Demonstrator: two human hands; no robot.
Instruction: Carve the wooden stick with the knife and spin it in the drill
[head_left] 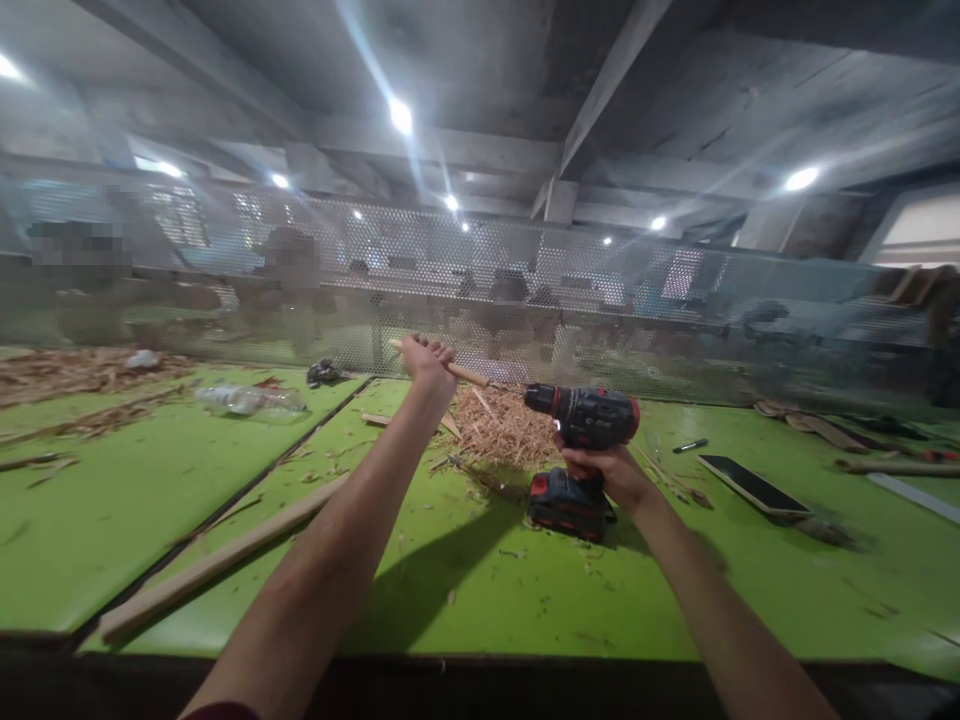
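Observation:
My right hand point(607, 470) is wrapped round the grip of a dark cordless drill point(592, 418) with red trim, its chuck pointing left. The drill's battery pack point(568, 508) sits low, close above or on the green tabletop. My left hand point(427, 357) is closed round a slim wooden stick point(470, 375), held slanting down to the right. A thin bit joins the chuck to the stick's right end; how deep it goes cannot be made out. Behind and below them lies a heap of wood shavings point(499, 430).
A long wooden bar point(225, 560) lies at left, near a table seam. A clear plastic bottle point(251, 402) and more shavings point(82, 375) are farther left. At right lie a phone point(754, 485), a pen point(690, 446) and a pale strip point(915, 497). A perforated screen point(337, 320) stands behind.

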